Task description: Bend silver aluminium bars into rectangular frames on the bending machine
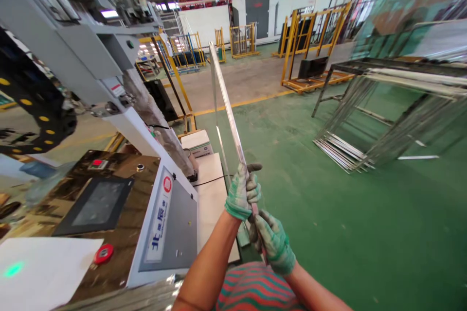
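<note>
Currently you hold a long metal strip (228, 107) upright beside the machine (109, 58).
Your left hand (242, 193) and right hand (272, 240), both gloved, close round its lower end, stacked, likely steadying its length.

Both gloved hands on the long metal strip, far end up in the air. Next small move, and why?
Probably lower the far end. The left hand and right hand both grip the metal strip at its near end only, so its long free length sticks up unsupported beside the machine.
</note>
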`<state>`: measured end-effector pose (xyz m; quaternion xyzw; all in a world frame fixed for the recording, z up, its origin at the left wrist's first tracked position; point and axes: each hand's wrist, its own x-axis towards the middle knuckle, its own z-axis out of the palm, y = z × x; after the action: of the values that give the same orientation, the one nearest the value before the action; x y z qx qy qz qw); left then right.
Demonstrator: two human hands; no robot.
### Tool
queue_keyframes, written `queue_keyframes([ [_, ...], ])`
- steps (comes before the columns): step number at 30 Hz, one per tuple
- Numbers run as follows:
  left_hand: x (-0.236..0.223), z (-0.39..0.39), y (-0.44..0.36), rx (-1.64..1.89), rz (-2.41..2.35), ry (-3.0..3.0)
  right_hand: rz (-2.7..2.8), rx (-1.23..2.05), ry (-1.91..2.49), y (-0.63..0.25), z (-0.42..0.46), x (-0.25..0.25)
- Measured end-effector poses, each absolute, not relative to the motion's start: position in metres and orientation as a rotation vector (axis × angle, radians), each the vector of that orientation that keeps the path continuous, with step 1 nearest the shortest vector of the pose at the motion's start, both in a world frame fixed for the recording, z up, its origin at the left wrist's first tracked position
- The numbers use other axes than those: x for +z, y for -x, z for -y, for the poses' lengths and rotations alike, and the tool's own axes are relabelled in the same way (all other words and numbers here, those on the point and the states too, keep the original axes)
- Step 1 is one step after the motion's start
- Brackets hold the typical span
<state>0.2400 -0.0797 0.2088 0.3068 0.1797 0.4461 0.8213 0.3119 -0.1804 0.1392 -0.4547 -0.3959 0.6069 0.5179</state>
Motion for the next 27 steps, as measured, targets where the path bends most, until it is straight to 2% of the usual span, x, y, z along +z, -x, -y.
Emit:
queue_keyframes([
  [15, 0.183, 0.079, -0.248, 0.926, -0.393, -0.63, 0.848, 1.509, 1.117, -0.312, 0.183, 0.118],
  [19, 0.19, 0.077, -0.248, 0.918, -0.398, -0.599, 0.857, 1.526, 1.134, -0.319, 0.182, 0.133],
  [23, 0.204, 0.069, -0.242, 0.907, -0.377, -0.581, 0.944, 1.665, 0.962, -0.331, 0.179, 0.138],
  [27, 0.208, 0.064, -0.24, 0.907, -0.413, -0.577, 1.059, 1.583, 0.896, -0.335, 0.173, 0.131],
])
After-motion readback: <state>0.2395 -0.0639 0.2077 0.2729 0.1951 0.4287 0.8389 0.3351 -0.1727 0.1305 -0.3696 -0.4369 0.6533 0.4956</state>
